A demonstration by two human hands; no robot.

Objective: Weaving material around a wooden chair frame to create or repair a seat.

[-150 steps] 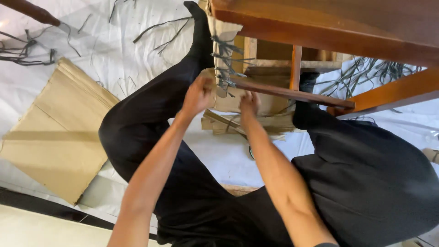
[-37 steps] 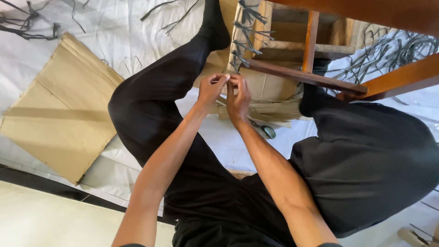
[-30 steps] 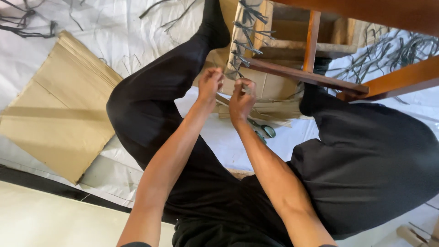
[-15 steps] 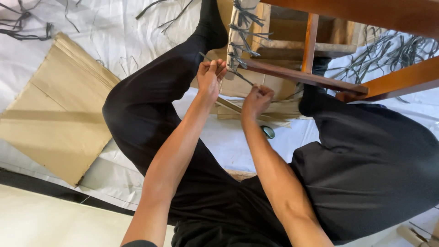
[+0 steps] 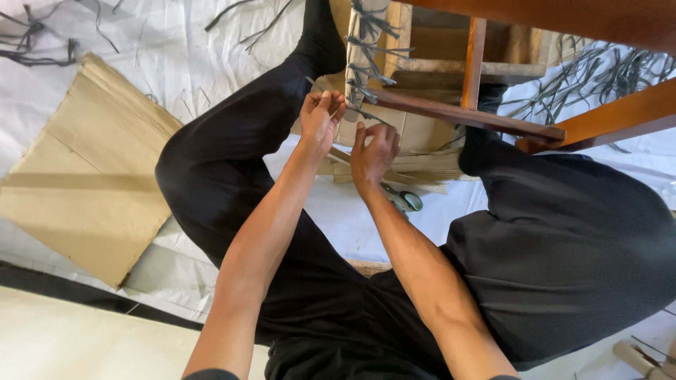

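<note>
Overhead, a reddish-brown wooden chair frame [image 5: 563,21] fills the top of the view, its slim lower rail [image 5: 458,112] running slantwise down to the right above the person's lap. A white sheet [image 5: 141,63] covers the floor, and the person sits on it in black trousers, legs spread to either side of the frame. A large flattened piece of brown cardboard [image 5: 84,176] lies on the sheet to the left. Dark grey strips [image 5: 35,49] lie scattered at the top left and behind the frame on the right.

Along the pale upright edge of the frame runs a row of dark grey cord knots [image 5: 366,49], their short ends sticking out; the lowest sits just where the rail meets the upright. The left hand [image 5: 320,119] is closed around a thin strand at that spot, grip pinched together. The right hand [image 5: 373,151] sits just below it, fingers curled; whether it clamps the strand I cannot tell. Green-handled scissors [image 5: 405,200] lie on the sheet beside the right wrist.
</note>
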